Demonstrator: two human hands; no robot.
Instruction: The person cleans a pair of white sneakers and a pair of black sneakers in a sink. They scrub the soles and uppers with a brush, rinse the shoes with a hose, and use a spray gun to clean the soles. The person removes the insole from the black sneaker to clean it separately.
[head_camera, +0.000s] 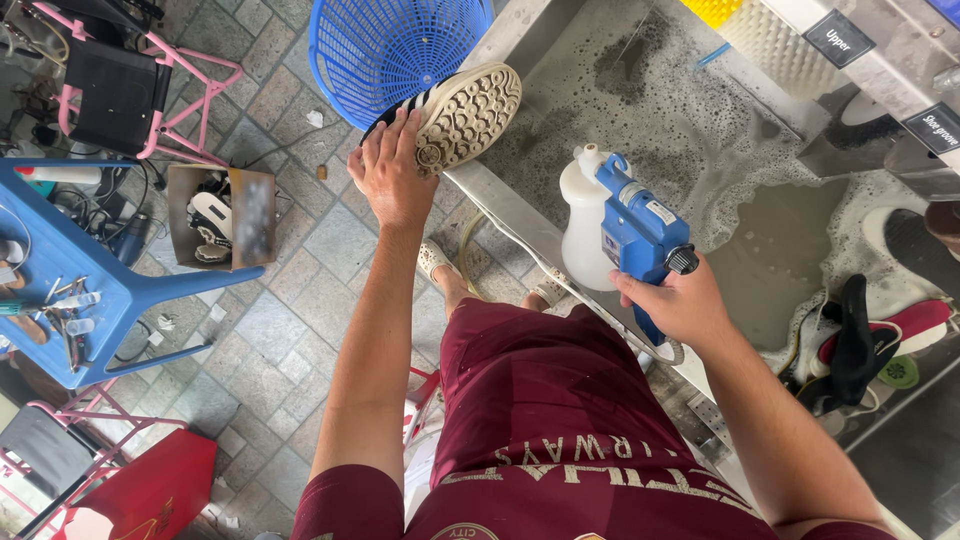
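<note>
My left hand (392, 170) fingers clamp the sneaker (455, 112) sole-up at twelve o'clock (over the soapy sink (640, 100)), right hand (680, 305) fingers gripping the blue spray gun (625, 232), aiming next.

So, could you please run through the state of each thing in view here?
Left hand: gripping the shoe.
Shoe: held up, sole facing the camera, at the basin's edge.
Right hand: closed on the spray gun's handle.
Spray gun: blue, white bottle attached, held above the basin.
Basin: wet, foamy, murky water.
Blue basket: on the floor; contents can't be made out.
Cardboard box: open, holding items.
</note>
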